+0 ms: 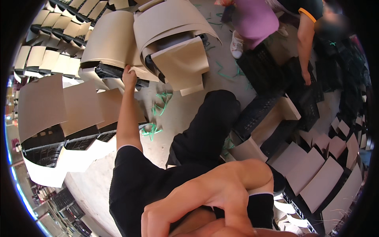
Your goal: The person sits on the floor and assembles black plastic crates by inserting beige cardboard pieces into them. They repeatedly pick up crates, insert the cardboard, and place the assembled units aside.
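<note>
My left arm reaches forward, and my left hand [129, 77] is closed at the edge of a large tan sheet [108, 37], like thin cardboard. The sheet curves over a black plastic crate [110, 71]; whether the fingers also touch the crate is hidden. Just right of it, more tan sheets [173, 23] drape over another dark crate, one flap [181, 59] hanging down in front. Bent across the lower edge is my right arm, its right hand [154, 221] close to my body and partly cut off. Its fingers cannot be made out.
Sheet-covered black crates [43, 138] stand in rows on the left, and more sheets [316, 177] at right. Green strap scraps [152, 130] lie on the floor. At upper right, a person's arm [306, 47] hangs near black crates [260, 71]; another person wears purple [256, 21].
</note>
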The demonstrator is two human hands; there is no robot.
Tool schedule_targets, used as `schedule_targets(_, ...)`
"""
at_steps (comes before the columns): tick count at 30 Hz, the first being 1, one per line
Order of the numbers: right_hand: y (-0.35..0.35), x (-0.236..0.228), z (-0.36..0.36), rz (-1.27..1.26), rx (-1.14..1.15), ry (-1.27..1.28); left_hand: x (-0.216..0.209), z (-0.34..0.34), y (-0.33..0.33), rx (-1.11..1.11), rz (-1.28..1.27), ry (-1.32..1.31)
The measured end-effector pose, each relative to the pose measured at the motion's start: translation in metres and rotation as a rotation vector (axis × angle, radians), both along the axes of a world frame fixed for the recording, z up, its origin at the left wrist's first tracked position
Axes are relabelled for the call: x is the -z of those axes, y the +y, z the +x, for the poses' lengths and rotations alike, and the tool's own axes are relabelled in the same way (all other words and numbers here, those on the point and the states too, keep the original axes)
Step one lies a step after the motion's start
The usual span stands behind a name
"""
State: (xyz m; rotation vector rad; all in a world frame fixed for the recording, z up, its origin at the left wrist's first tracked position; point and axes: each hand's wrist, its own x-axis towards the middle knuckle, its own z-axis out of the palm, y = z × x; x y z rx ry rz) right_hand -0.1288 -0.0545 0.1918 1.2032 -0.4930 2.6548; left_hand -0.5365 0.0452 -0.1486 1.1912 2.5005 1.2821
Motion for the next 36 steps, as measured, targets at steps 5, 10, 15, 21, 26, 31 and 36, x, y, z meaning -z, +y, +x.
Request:
schedule_targets(5, 0.018, 0.0, -0.002, 0.053, 0.046, -0.062, -0.011, 0.013, 0.003, 0.003, 0.054, -0.107)
schedule_targets(10, 0.02, 0.001, -0.001, 0.09, 0.038, -0.099, -0.016, 0.013, 0.012, -0.13, 0.164, -0.069)
schedule_targets(15, 0.03, 0.021, 0.021, 0.045, 0.148, -0.593, -0.029, 0.006, 0.016, -0.125, 0.283, -0.263)
schedule_targets(21, 0.029, 0.079, 0.028, -0.023, 0.479, -0.791, -0.038, 0.004, 0.01, -0.071, 0.116, -0.094)
schedule_targets(26, 0.03, 0.111, 0.038, -0.083, 0.545, -0.961, -0.048, 0.0, -0.017, 0.085, 0.226, -0.275)
schedule_targets(31, 0.034, 0.129, 0.037, -0.048, 0.508, -0.871, -0.054, 0.005, -0.022, 0.174, 0.352, -0.428)
schedule_targets(36, 0.032, 0.13, 0.035, -0.038, 0.51, -0.88, -0.053, 0.006, -0.022, 0.156, 0.365, -0.429)
